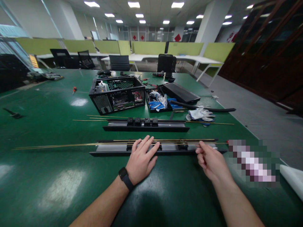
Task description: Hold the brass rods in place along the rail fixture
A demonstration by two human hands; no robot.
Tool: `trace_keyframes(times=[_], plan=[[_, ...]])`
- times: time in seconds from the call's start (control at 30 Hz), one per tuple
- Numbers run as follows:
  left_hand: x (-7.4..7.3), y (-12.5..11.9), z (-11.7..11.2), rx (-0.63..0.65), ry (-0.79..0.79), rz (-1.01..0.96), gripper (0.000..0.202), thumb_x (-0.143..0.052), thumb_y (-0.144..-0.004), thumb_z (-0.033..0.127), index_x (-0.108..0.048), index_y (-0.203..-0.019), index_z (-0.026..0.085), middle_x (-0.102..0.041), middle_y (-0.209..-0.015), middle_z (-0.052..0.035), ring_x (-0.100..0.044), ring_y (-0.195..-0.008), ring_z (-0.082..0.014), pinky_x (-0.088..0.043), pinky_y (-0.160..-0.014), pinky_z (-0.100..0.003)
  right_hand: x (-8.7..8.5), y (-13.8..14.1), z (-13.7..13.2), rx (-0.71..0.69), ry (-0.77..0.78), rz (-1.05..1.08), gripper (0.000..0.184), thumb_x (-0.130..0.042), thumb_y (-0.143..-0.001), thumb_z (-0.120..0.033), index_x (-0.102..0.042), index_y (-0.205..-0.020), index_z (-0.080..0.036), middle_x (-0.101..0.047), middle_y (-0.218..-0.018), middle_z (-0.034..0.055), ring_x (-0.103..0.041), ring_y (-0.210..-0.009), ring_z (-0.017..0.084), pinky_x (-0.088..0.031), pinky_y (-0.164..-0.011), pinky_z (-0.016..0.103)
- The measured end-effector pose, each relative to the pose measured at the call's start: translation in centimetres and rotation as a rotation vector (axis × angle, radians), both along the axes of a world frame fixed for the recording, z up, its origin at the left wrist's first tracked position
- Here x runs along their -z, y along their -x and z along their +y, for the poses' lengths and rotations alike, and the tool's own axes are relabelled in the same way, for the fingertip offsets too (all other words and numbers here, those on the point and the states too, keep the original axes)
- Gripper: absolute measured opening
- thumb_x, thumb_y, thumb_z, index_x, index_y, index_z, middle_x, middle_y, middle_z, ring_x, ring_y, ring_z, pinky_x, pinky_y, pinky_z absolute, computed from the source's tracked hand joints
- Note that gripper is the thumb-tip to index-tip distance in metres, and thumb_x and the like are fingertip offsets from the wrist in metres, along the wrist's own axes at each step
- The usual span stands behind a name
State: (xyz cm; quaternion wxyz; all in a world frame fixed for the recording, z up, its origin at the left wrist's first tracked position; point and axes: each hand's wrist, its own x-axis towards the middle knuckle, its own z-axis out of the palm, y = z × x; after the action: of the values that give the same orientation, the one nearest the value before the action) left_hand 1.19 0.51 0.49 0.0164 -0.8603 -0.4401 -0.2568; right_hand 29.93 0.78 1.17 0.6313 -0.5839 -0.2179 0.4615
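Note:
A long black-and-grey metal rail [111, 148] lies crosswise on the green table before me, with dark blocks [183, 144] set along its channel. Thin brass-coloured rods [59, 146] run lengthwise over it and stick out far past its left end. My left hand [140, 160], wearing a black watch, rests on the rods and rail with its fingers spread. Near the rail's right end my right hand [211, 160] is closed, pinching a rod between thumb and forefinger. Behind, a second rail [146, 129] carries several black blocks, with more thin rods alongside.
A black open-frame computer case [118, 97] stands behind the rails. Right of it are a tray with blue-and-white gloves [158, 101], a dark panel [181, 92], a black strip [213, 109] and another glove [201, 114]. A blurred-out item [253, 162] lies at right.

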Motion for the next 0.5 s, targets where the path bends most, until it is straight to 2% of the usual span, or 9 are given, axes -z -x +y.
trace_keyframes(times=[0.1, 0.17, 0.23, 0.4, 0.43, 0.5], plan=[[-0.1, 0.0, 0.0, 0.002, -0.007, -0.006, 0.049, -0.055, -0.095, 0.03, -0.051, -0.144, 0.027, -0.044, -0.154, -0.0088, -0.036, -0.145, -0.0275, -0.026, -0.118, -0.051, -0.4, -1.8, 0.4, 0.199, 0.013, 0.022, 0.027, -0.077, -0.078, -0.036, -0.06, -0.076, -0.015, -0.055, -0.054, -0.0041, -0.038, -0.031, 0.005, -0.021, -0.024, 0.015], [-0.2, -0.1, -0.1, 0.002, -0.013, -0.008, 0.048, -0.056, -0.095, 0.03, -0.051, -0.143, 0.027, -0.045, -0.154, -0.0094, -0.037, -0.145, -0.0277, -0.026, -0.118, -0.051, -0.5, -2.2, 0.5, 0.237, 0.019, 0.013, 0.026, -0.074, -0.082, -0.037, -0.061, -0.078, -0.015, -0.055, -0.054, -0.0036, -0.038, -0.031, 0.006, -0.022, -0.024, 0.015], [-0.2, -0.1, -0.1, 0.002, -0.01, -0.006, 0.048, -0.055, -0.095, 0.03, -0.051, -0.143, 0.027, -0.044, -0.154, -0.0094, -0.036, -0.145, -0.0278, -0.026, -0.118, -0.051, -0.5, -1.6, 0.3, 0.185, 0.029, -0.008, 0.03, -0.075, -0.081, -0.042, -0.061, -0.08, -0.015, -0.059, -0.057, -0.0016, -0.038, -0.03, 0.006, -0.021, -0.023, 0.016], [-0.1, 0.0, 0.0, 0.002, -0.001, -0.001, 0.049, -0.054, -0.096, 0.03, -0.05, -0.144, 0.028, -0.044, -0.155, -0.0088, -0.035, -0.146, -0.0274, -0.025, -0.118, -0.051, 0.0, 0.6, -0.2, -0.098, 0.041, -0.071, 0.045, -0.084, -0.068, -0.052, -0.061, -0.08, -0.015, -0.063, -0.061, 0.0013, -0.038, -0.029, 0.005, -0.017, -0.023, 0.015], [-0.1, 0.0, 0.0, 0.003, -0.001, -0.001, 0.049, -0.054, -0.096, 0.03, -0.05, -0.144, 0.028, -0.044, -0.155, -0.0088, -0.035, -0.146, -0.0274, -0.025, -0.118, -0.05, 0.0, 0.6, -0.2, -0.113, 0.031, -0.067, 0.046, -0.085, -0.066, -0.051, -0.061, -0.08, -0.014, -0.062, -0.061, 0.0008, -0.037, -0.03, 0.005, -0.017, -0.023, 0.015], [-0.1, 0.0, 0.0, 0.004, 0.0, 0.003, 0.049, -0.054, -0.096, 0.031, -0.049, -0.144, 0.028, -0.044, -0.155, -0.0088, -0.035, -0.146, -0.0273, -0.025, -0.118, -0.05, 0.0, 0.0, 0.0, -0.056, 0.011, -0.047, 0.044, -0.086, -0.065, -0.048, -0.061, -0.078, -0.015, -0.06, -0.059, -0.0008, -0.038, -0.031, 0.005, -0.019, -0.024, 0.014]])
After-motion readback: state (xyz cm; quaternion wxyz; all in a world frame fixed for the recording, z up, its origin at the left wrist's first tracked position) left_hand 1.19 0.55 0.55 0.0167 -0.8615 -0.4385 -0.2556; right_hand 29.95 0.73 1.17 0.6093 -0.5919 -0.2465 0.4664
